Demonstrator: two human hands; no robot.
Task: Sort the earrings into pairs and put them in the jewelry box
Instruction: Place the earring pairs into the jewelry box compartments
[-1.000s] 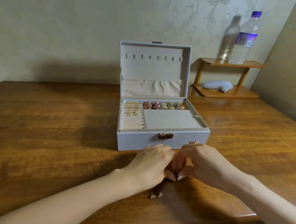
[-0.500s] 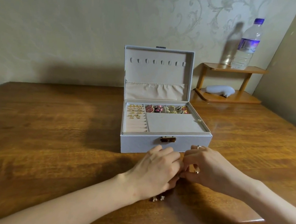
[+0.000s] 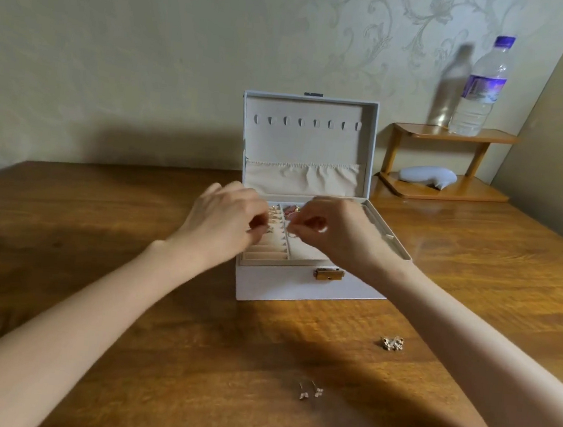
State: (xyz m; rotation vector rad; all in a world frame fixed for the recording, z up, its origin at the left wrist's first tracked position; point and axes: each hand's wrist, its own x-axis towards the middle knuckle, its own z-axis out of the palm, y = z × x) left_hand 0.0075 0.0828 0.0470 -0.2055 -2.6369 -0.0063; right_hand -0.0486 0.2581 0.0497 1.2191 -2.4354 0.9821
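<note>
Both hands have moved from the table (image 3: pixel 93 298) front up over the open jewelry box (image 3: pixel 300 289), so a pair is likely about to be seated. Left hand (image 3: pixel 224 220) and right hand (image 3: pixel 336 234) each pinch a small earring (image 3: pixel 269 228) above the roll slots (image 3: pixel 265 256); its axis is too blurred to tell. 2 studs (image 3: pixel 310 390) lie on the table, posts pointing away-left

Glossy wooden table (image 3: pixel 127 301), velvety box lining (image 3: pixel 305 143)

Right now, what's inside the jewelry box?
Gold earrings sit in the padded slots on the left of the jewelry box, with pink pieces beside them. Nearer slots are bare. The left grip and right grip cover the rest, so that part can't be seen.
</note>
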